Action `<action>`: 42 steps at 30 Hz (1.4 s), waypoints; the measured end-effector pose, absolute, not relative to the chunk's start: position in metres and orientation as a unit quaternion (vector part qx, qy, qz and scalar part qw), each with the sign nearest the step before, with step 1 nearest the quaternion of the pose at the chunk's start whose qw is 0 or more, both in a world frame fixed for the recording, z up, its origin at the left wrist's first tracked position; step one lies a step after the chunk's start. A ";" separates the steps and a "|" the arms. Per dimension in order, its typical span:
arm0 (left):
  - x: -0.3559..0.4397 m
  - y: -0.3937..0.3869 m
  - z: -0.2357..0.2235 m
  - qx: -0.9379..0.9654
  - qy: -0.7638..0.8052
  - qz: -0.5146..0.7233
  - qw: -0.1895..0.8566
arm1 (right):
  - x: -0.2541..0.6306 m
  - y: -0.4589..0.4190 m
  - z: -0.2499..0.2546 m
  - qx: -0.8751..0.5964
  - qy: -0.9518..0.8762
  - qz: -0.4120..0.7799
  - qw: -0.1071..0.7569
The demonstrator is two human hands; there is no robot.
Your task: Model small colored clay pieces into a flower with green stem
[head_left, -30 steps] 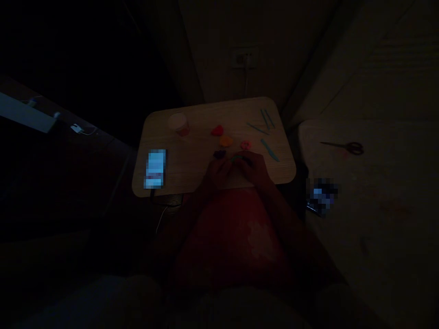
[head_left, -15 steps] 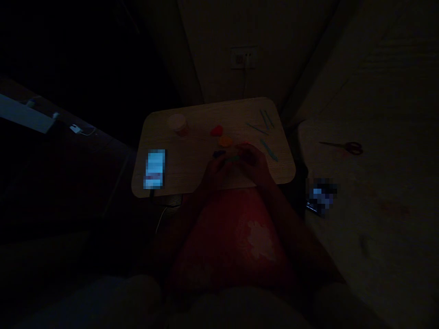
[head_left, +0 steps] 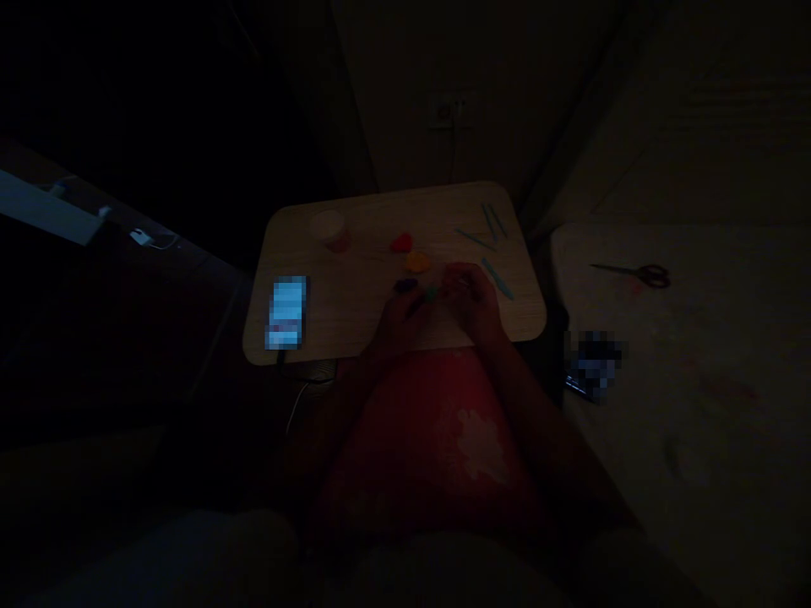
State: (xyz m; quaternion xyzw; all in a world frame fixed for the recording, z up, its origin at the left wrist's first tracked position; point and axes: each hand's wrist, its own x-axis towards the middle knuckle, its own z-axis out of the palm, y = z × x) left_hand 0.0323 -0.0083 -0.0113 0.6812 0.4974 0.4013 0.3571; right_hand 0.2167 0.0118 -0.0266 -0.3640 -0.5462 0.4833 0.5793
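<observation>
In dim light, both hands work over a small wooden-topped table [head_left: 355, 312]. My left hand [head_left: 400, 314] is closed, with a green piece of modelling clay [head_left: 432, 292] at its fingertips. Just to the right, my right hand [head_left: 476, 306] has its fingers curled in; what they hold, if anything, is too dark to make out. A dark lump of clay [head_left: 405, 285] lies beyond my left fingers. Farther back are a yellow-orange lump [head_left: 416, 262] and a red lump [head_left: 401, 243].
Several thin blue-green sticks [head_left: 498, 279] lie at the table's right. A pale-lidded tub [head_left: 328, 228] stands back left, and a lit phone [head_left: 286, 312] lies front left. Scissors [head_left: 652, 275] and another device [head_left: 594, 367] rest on the pale surface at right.
My hands have drawn slightly apart. The green clay, which stretched between them, now shows as a shorter piece by my left fingertips. My right fingers have curled upward.
</observation>
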 end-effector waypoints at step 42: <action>0.036 -0.006 -0.001 0.681 0.482 0.397 0.381 | 0.212 0.012 -0.026 -0.266 -0.443 0.588 0.623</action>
